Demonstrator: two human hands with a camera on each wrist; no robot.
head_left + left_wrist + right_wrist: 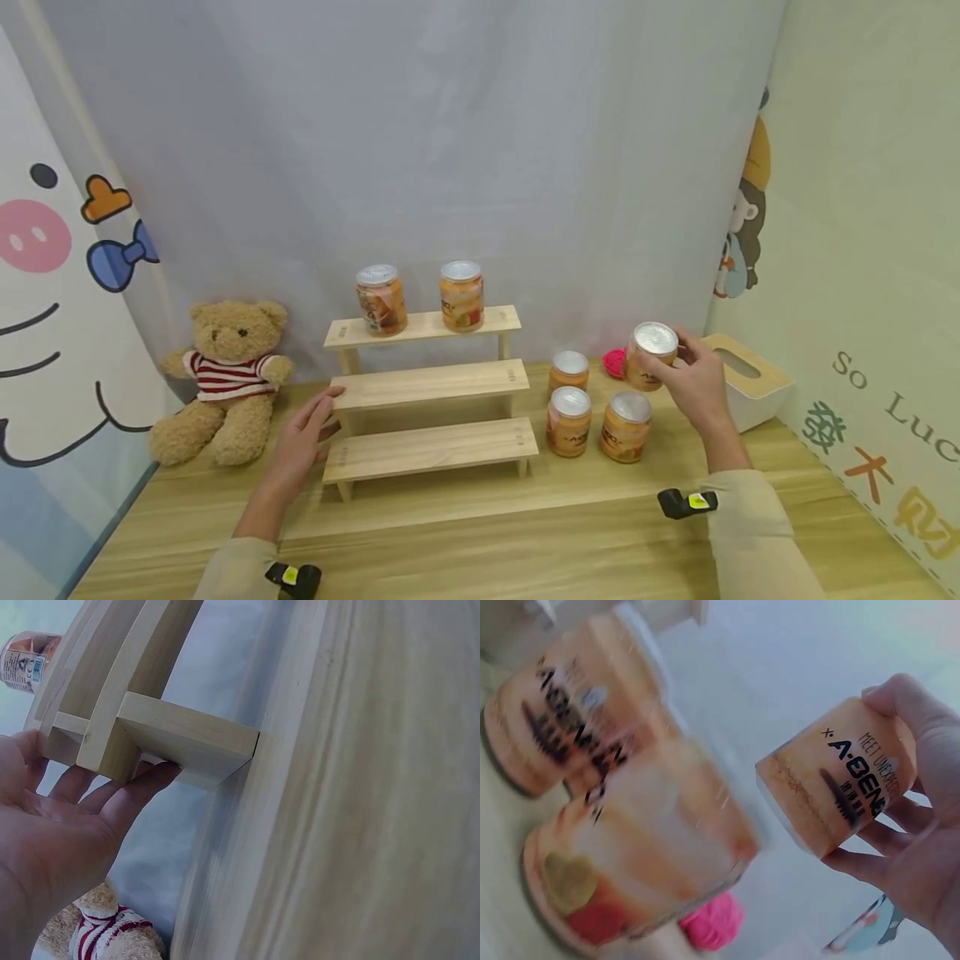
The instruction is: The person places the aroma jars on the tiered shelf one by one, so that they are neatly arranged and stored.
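Right hand (699,383) pinches can (648,344) above table (480,550), near three others (568,419). Left hand (297,443), fingers spread, touches rack's (431,383) left end.

Head view: even, diffuse illumination; can lids (571,402) bright. Right wrist view: dimmer; left cans (641,847) blurred.

We see long, pale cream sleeves (753,529) on both sides — and, beside each, a small black wrist camera (672,505) bearing a bright yellow-green patch (698,501).
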